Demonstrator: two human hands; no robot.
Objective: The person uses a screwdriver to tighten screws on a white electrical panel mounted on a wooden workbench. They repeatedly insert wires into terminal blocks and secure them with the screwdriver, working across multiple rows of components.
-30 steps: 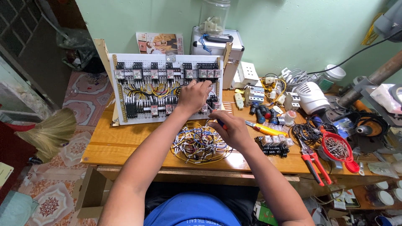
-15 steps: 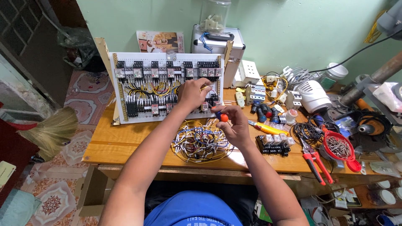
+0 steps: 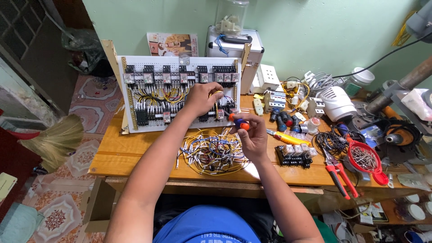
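Holding a screwdriver (image 3: pixel 238 122) at the wiring panel (image 3: pixel 180 92) propped on the wooden table (image 3: pixel 117 148).
Right hand (image 3: pixel 253 135) closed around the orange-and-blue handle; left hand (image 3: pixel 202 96), fingers curled, pinches a yellow wire (image 3: pixel 218 93) on the panel, above the loose wire bundle (image 3: pixel 211 150).

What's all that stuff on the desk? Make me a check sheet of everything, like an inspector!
Surface: wooden table, crowded on its right side.
Job's things: white wiring board propped upright, rows of relays with yellow and black wires; screwdriver with an orange and blue handle.
Clutter: red-handled pliers, red strainer of small metal parts, black terminal block, white socket box.
Grips: left hand pinches wires on the board; right hand grips the screwdriver.
Cables: loose wire pile in front of the board.
Surroundings: green wall, patterned floor tiles, straw broom.
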